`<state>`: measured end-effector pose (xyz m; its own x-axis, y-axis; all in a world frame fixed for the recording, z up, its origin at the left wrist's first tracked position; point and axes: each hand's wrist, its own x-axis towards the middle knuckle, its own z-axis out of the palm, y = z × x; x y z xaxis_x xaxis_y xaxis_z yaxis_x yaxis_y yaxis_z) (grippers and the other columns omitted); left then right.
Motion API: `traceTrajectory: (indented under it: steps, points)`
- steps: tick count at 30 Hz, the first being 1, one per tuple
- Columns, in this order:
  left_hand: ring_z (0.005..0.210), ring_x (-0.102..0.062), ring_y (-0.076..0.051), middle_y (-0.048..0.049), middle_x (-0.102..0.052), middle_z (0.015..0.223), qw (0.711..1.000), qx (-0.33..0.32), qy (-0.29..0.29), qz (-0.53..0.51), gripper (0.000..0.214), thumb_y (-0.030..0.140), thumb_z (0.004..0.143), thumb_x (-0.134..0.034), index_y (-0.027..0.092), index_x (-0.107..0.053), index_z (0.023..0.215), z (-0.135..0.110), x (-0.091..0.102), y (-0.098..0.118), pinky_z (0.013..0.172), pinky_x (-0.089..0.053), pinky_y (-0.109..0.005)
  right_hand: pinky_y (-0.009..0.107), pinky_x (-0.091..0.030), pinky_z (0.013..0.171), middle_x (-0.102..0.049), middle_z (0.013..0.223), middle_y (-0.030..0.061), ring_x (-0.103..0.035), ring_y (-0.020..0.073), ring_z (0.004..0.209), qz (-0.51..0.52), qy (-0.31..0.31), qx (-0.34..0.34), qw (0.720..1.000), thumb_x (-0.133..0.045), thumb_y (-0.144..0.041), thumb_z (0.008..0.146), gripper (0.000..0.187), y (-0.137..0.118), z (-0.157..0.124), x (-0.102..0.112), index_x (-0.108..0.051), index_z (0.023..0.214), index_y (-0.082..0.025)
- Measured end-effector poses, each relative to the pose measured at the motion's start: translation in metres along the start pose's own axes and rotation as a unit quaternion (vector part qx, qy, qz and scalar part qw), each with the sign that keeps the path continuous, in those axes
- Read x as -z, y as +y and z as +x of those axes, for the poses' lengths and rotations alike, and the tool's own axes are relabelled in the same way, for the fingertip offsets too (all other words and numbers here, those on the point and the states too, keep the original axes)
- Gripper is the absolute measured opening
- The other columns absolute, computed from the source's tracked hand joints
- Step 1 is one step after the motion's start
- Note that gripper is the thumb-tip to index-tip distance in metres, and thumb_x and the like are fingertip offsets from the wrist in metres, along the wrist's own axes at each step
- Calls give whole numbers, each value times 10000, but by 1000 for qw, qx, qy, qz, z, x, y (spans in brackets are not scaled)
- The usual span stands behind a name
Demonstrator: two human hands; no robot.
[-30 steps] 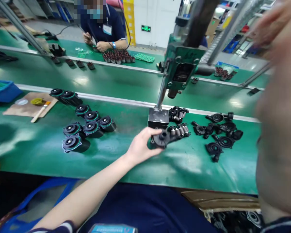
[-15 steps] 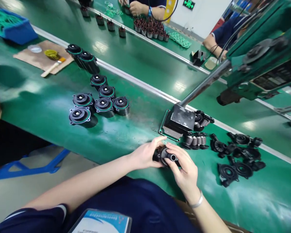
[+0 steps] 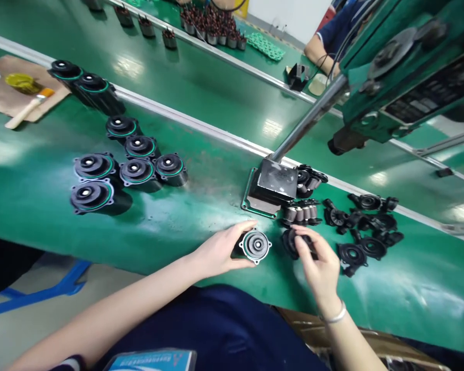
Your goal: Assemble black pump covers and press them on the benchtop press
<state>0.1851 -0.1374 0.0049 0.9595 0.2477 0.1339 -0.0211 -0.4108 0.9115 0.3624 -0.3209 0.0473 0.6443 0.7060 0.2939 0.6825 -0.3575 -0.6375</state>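
My left hand [image 3: 216, 251] grips a black round motor body [image 3: 254, 246] whose open face with a pale ring points up, just above the green bench [image 3: 42, 180]. My right hand [image 3: 320, 263] pinches a black plastic cover [image 3: 292, 241] a short way to the right of that body. The two parts are apart. Right of my hands lies a loose heap of black covers [image 3: 365, 229] and a row of small rotors [image 3: 300, 213].
A green press [image 3: 394, 77] stands on a black base block [image 3: 274, 183] behind my hands. Several finished black motor units [image 3: 127, 159] sit at left, with a brush on cardboard [image 3: 21, 93] further left. Another person's arm [image 3: 319, 46] rests beyond the conveyor.
My hands have come apart: the right hand lifted the cover off to the right, and the left hand turned the motor body face up. The view swung left and down.
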Motion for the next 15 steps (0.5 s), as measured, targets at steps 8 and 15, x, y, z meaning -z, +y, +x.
traceTrajectory:
  steps: [8,15]
  points:
    - [1332,-484,-249,-122,-505,1395,984,32,36,-169,324,264,969,-415,234,-445,1290,-4,-7,14,1140,-393,-457,230,-490,1063,-560,1224,46,-534,54,1210,47,-59,56,996,-506,-191,868,288,-20,-25,-9,-550,1152,-196]
    - [1332,-457,-249,-91,-503,1366,986,49,97,-128,252,295,996,-344,262,-497,1193,-5,-23,14,1125,-389,-467,150,-448,1121,-511,1272,23,-500,4,1252,196,-154,-38,968,-472,-279,905,268,-31,-26,-41,-531,1159,-221]
